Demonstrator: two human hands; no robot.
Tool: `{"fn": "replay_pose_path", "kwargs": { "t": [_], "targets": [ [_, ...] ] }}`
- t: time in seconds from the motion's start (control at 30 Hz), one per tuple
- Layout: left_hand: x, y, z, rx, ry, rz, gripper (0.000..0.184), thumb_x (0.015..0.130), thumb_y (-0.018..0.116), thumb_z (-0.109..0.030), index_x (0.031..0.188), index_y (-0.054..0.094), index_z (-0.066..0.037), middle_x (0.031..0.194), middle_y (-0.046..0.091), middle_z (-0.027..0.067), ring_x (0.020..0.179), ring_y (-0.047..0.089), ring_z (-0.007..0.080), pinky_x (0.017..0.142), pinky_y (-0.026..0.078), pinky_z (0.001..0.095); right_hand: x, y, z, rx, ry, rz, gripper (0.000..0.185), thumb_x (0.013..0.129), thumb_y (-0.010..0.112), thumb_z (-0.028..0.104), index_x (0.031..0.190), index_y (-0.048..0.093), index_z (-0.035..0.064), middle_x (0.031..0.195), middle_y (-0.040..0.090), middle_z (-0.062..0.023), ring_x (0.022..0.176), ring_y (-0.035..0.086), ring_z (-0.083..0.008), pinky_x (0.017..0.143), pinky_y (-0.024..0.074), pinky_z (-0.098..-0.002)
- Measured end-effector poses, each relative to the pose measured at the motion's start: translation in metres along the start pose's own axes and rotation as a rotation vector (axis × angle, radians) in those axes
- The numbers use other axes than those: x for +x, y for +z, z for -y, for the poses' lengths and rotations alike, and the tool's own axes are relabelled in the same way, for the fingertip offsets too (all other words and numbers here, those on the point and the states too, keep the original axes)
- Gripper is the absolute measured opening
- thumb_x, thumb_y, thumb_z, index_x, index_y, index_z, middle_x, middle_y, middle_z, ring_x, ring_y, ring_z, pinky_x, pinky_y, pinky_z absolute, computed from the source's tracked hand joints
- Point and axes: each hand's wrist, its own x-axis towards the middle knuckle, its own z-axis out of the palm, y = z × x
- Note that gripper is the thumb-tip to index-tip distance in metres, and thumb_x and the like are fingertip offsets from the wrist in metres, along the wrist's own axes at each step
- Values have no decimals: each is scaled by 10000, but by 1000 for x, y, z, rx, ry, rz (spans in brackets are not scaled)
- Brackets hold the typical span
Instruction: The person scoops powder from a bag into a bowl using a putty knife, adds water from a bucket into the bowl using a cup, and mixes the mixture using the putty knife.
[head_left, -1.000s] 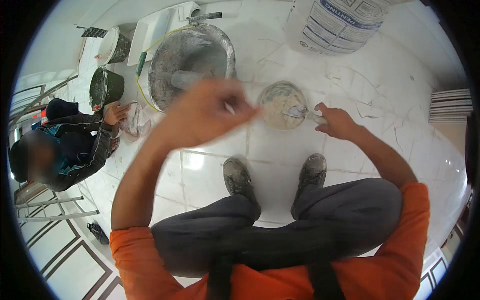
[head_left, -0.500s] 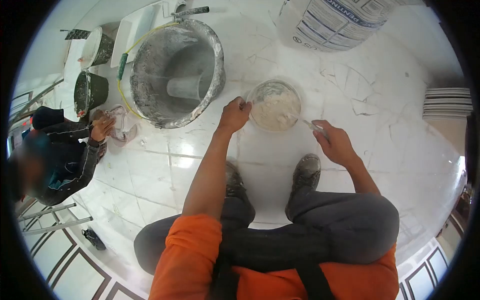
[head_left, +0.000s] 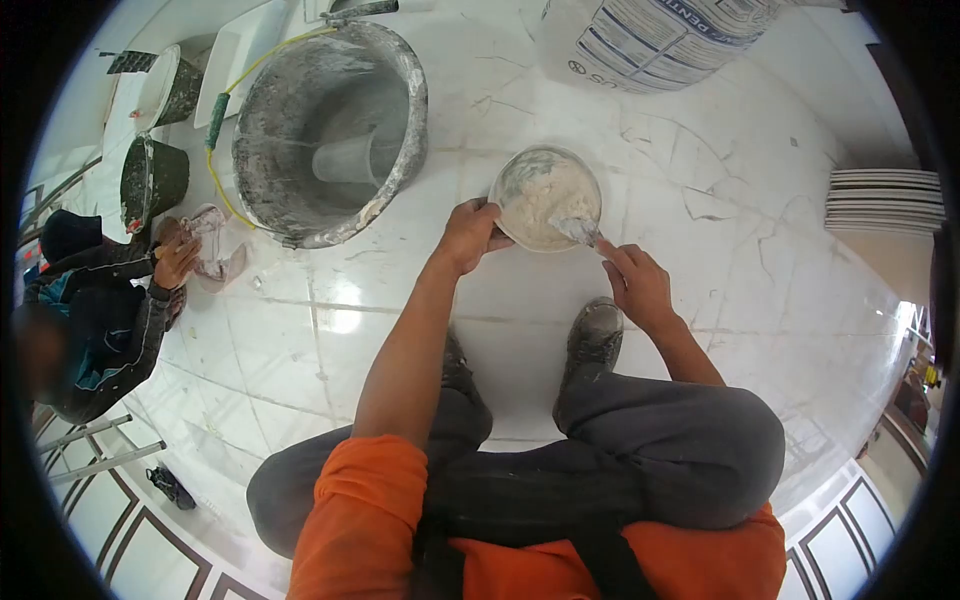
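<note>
Cream-coloured mix (head_left: 545, 200) appears under stirring, the left hand's (head_left: 468, 236) fingers pinching the bowl (head_left: 519, 176), the right hand's (head_left: 641, 284) fingers pinching the spatula (head_left: 577, 230); the next stroke likely calls for steady support.

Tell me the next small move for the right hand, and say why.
I'd likely have the right hand draw the tool through the pale mix: the tool's end is already in it, the surface looks lumpy, and the left hand grips the edge of the bowl, which should steady it.
</note>
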Motion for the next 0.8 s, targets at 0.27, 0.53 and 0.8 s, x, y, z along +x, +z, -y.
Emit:
{"fn": "replay_pose_path", "kwargs": {
  "t": [0.27,0.53,0.8],
  "targets": [
    [6,-3,6,-69,-16,4,384,1005,497,-127,1286,540,131,1222,630,194,1078,680,303,944,629,478,-13,-17,-20,-82,-67,1,440,908,724,116,1323,662,248,1024,670,-41,848,657,-238,685,575,-373],
    [0,1,-2,-54,-31,11,344,1028,499,-133,1273,554,103,1265,610,196,1139,650,317,992,604,461,-27,-44,-39,-83,-71,13,423,900,728,95,1292,685,247,1055,691,-24,868,656,-238,696,568,-367],
    [-1,-2,-4,-67,-36,34,442,1054,536,-222,1364,501,92,1318,578,214,1200,617,309,1045,569,470,-3,-48,-26,825,366,104,196,1030,657,230,1102,684,49,826,672,-36,662,594,-139,641,513,-293]
  ]
}}
